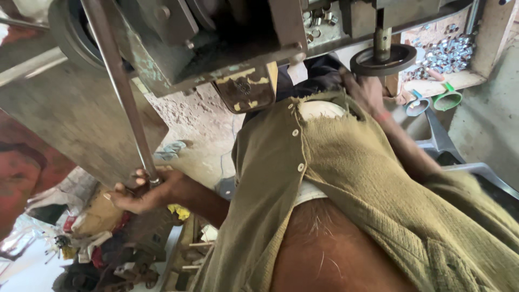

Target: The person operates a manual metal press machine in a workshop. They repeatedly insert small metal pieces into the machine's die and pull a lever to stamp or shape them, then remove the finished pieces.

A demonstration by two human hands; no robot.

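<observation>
One long steel lever rod [121,89] was seen running down from the top of the press machine [216,43], and it was gripped near its lower end by the left hand [143,192], whose fingers were wrapped closed around it. One dark round wheel [383,59] was seen on a short vertical shaft at the machine's right side; the right hand [367,92] was held just under and against that wheel, but whether it was closed on anything could not be told, since the palm was hidden.

Behind the wheel, one wooden tray [489,48] was filled with small shiny metal pieces [448,54], too many and too small to be counted. Just below the tray, two small cups were counted: one blue cup [417,105] and one green cup [447,100]. Three buttons could be counted on the torn olive shirt [346,178] worn by the person.

A large flat steel plate [81,119] was seen left of the rod, its lower edge ending just beside the left hand. Below that edge, cluttered rubbish [97,238] lay near the hand, so little free room was left there. Between the machine and the shirt, a patch of bare dusty floor [200,135] was left open. The right forearm was hemmed between the wheel and the cups.
</observation>
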